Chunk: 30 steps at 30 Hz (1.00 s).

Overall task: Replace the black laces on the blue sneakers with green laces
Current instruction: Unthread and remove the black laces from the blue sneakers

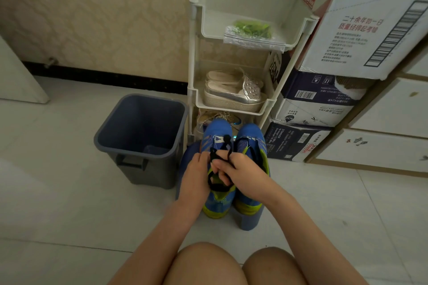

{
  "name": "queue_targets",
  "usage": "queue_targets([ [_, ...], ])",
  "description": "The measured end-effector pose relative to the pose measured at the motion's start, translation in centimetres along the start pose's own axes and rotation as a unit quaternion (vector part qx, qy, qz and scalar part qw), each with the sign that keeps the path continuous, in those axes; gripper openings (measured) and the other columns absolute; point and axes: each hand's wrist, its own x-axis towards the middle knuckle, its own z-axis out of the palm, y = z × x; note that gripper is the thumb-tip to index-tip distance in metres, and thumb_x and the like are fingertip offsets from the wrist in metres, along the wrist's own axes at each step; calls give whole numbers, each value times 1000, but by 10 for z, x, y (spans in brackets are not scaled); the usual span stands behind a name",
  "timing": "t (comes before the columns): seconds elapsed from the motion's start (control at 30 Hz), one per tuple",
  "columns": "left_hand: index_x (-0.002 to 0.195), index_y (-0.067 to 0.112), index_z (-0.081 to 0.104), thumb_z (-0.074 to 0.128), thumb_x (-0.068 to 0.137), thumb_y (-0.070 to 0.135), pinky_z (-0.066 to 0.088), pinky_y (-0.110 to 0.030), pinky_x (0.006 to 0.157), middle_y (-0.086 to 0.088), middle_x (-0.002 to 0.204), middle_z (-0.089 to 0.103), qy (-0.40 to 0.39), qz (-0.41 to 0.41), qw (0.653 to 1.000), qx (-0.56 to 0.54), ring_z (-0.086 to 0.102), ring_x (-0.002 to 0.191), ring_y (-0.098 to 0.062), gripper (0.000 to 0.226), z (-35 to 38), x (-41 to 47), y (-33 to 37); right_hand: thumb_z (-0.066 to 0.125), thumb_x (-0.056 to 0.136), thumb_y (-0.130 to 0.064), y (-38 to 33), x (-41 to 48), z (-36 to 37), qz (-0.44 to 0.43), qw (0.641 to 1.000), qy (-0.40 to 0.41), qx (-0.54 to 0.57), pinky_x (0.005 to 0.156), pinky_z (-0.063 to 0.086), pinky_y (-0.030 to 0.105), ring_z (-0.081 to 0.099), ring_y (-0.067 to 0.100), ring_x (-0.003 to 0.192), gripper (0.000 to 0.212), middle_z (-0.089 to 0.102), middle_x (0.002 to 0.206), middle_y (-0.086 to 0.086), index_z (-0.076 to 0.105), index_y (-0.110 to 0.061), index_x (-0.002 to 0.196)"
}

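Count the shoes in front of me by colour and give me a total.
Blue sneakers: 2
Silver shoes: 2
Total: 4
A woven item on the bottom shelf of the rack is too hidden to count as a shoe.

Corner of a home, used for keeping shoes. Cream damask wallpaper [104, 18] meets a black baseboard [104, 77] above a pale tiled floor [58, 192]. A white plastic shelf rack [193, 53] stands at the wall, with silver platform shoes [234, 93] on its middle tier. Printed cardboard boxes [370, 30] are stacked beside it, next to white drawers [393, 109]. A grey plastic bin [150, 176] and blue sneakers [217, 132] sit in front.
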Motion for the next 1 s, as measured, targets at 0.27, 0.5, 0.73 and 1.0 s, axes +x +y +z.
queue_targets([
  [0.27, 107, 13, 69, 73, 78, 25, 51, -29, 85, -10, 103, 69, 51, -67, 996, -13, 64, 96, -22, 31, -7, 3, 9, 44, 99, -25, -9, 1, 1, 10, 998, 33, -44, 72, 51, 43, 55, 16, 59, 29, 56, 57, -3, 50, -29, 71],
  [0.5, 129, 15, 55, 59, 89, 11, 48, -38, 90, -8, 119, 62, -14, -76, 994, -70, 61, 103, -24, 40, -8, 7, 0, 48, 97, -25, 41, 8, -35, 197, 943, 242, -118, 81, 50, 43, 62, 36, 93, 24, 65, 99, 19, 57, -4, 107],
  [0.73, 125, 19, 58, 49, 93, 5, 48, -40, 94, -4, 126, 58, -34, -86, 990, -103, 59, 110, -20, 36, -13, 17, 9, 56, 88, -6, 54, 0, -38, 188, 928, 48, -319, 94, 44, 38, 51, 35, 118, 49, 40, 136, 12, 45, -12, 136],
  [1.0, 122, 18, 59, 50, 93, 5, 48, -37, 94, -4, 128, 52, -59, -95, 987, -116, 57, 109, -20, 33, -13, 9, 18, 51, 91, -7, 55, 12, -23, 197, 851, 45, -484, 86, 45, 37, 55, 32, 115, 39, 45, 129, 12, 41, -9, 128],
])
